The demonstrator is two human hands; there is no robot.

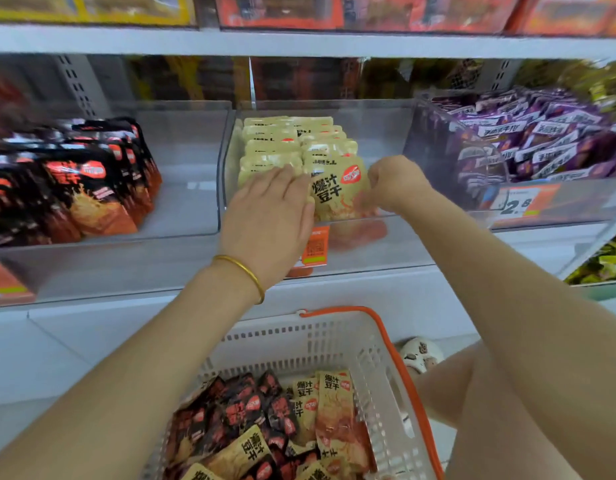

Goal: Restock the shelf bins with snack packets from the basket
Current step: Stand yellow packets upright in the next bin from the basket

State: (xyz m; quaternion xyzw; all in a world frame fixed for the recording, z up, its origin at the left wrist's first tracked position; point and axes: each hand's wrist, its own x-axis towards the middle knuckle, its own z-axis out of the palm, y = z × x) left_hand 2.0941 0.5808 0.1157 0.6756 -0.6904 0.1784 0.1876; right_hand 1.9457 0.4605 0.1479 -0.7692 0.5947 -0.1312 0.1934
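Two rows of pale yellow snack packets stand in the middle clear shelf bin. My left hand, with a gold bangle on the wrist, lies flat with fingers spread against the front of the left row. My right hand pinches the right edge of the front yellow packet of the right row. Below, a white basket with an orange handle holds several yellow and black-red packets.
The left bin holds black-red packets and the right bin purple ones. Orange price tags hang on the bin fronts. A shelf runs overhead. My knee and a slippered foot are right of the basket.
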